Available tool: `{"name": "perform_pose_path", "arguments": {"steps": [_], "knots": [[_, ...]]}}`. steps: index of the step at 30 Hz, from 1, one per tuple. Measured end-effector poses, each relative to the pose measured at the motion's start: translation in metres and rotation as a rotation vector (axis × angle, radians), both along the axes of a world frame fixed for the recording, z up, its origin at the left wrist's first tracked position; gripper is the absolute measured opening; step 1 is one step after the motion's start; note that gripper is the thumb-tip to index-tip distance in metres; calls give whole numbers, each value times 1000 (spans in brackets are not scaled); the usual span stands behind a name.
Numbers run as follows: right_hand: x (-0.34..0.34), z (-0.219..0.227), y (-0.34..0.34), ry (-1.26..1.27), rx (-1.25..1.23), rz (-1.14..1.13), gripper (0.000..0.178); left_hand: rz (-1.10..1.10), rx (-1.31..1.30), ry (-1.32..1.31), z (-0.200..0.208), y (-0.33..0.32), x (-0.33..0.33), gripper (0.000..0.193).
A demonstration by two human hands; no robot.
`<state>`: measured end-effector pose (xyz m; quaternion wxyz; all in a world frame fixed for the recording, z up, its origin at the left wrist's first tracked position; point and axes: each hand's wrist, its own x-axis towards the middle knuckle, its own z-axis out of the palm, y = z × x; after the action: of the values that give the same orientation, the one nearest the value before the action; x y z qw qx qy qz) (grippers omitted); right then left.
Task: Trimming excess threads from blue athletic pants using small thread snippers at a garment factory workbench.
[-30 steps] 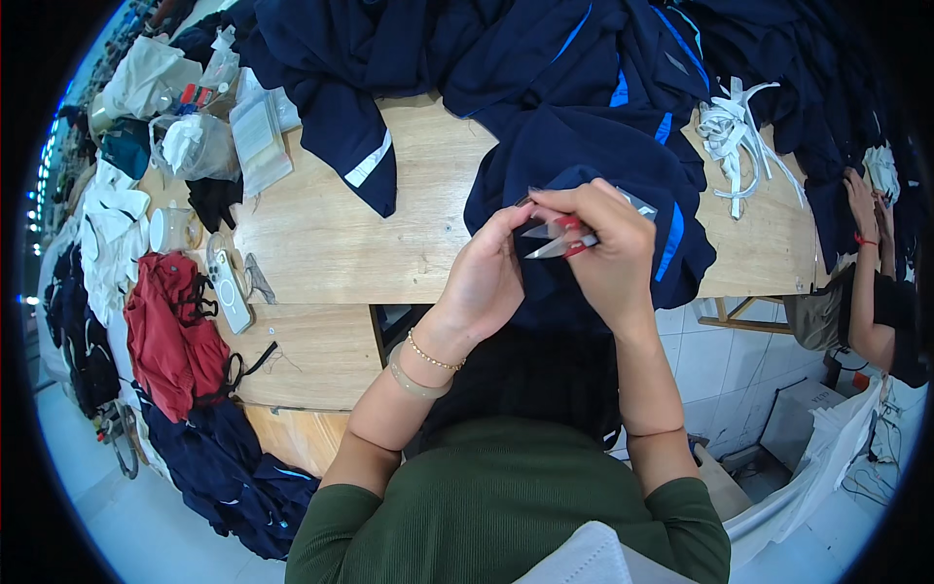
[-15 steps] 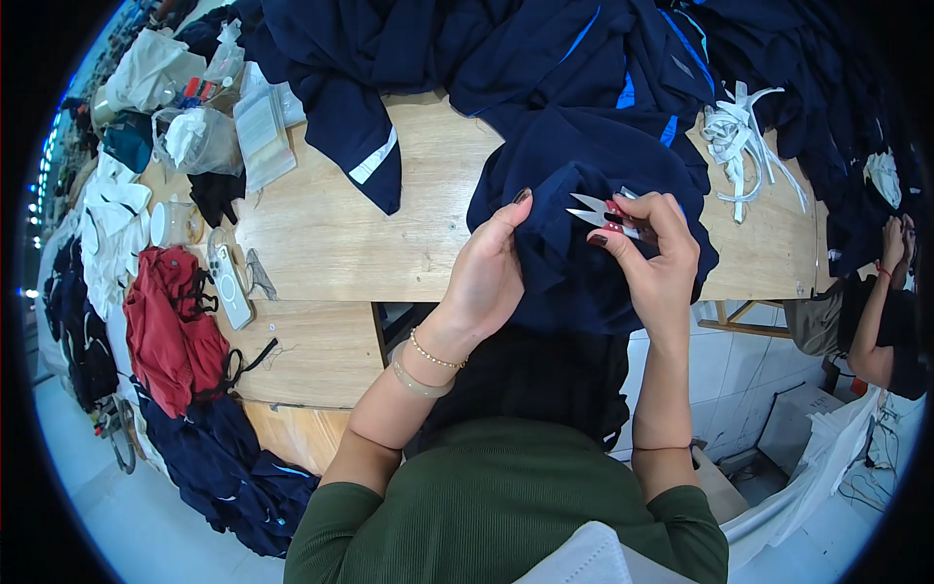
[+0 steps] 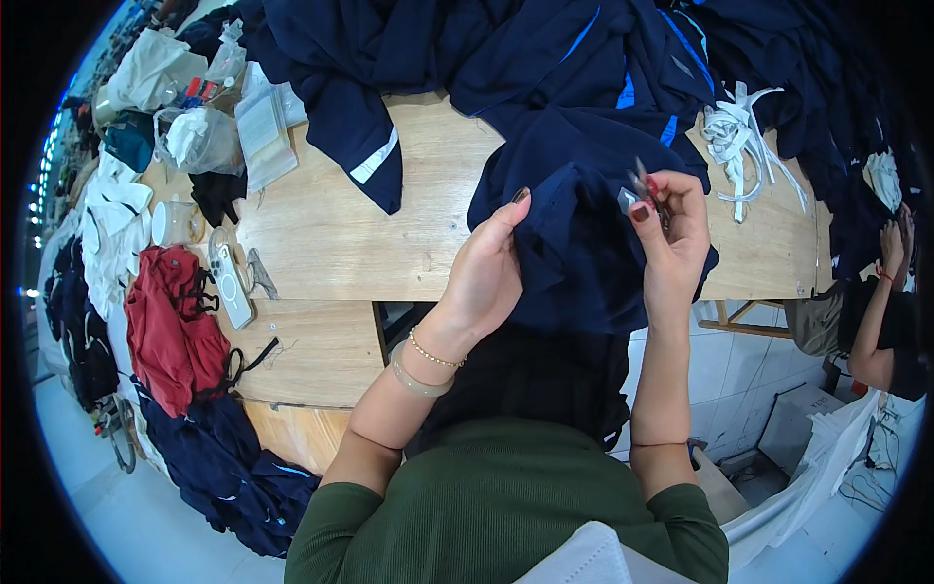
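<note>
A dark navy garment lies bunched over the near edge of the wooden table, partly hanging down. My left hand grips its left side, the thumb on top and the other fingers hidden behind the cloth. Over the garment's right part, my right hand is closed around red-handled thread snips. Their blades point up and away from the left hand, slightly smeared by motion. A small pale piece shows beside the right thumb; I cannot tell what it is.
More navy garments with blue trim pile up at the back. White strips lie at the right. On the left are a phone, a red garment and plastic bags. Another person's hand touches dark cloth at far right.
My right hand has moved a little to the right, and the snips have turned from pointing left to pointing up. The left hand keeps its hold almost unmoved.
</note>
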<state>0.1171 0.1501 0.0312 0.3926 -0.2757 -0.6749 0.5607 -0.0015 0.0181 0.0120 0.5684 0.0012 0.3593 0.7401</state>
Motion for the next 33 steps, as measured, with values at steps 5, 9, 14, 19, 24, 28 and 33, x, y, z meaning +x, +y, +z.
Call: {"name": "perform_pose_path", "arguments": {"steps": [5, 9, 14, 19, 24, 28, 33], "knots": [[-17, 10, -21, -141, 219, 354, 52, 26, -76, -37, -1, -1, 3, 43], [-24, -8, -14, -42, 230, 234, 16, 21, -77, -44, 3, 0, 0, 45], [-27, 3, 15, -52, 34, -181, 22, -15, 10, -102, 0, -3, -3, 47], [-4, 0, 9, -195, 215, 103, 23, -13, 23, -64, 3, -3, -2, 45], [-2, 12, 4, -313, 516, 180, 21, -18, 7, 43, 4, -2, 0, 43], [-6, 5, 4, -285, 586, 183, 17, -17, 10, 69, 4, -2, 2, 44], [-7, -2, 8, -49, 52, 112, 21, -19, 8, 56, 8, -1, 0, 45]]}}
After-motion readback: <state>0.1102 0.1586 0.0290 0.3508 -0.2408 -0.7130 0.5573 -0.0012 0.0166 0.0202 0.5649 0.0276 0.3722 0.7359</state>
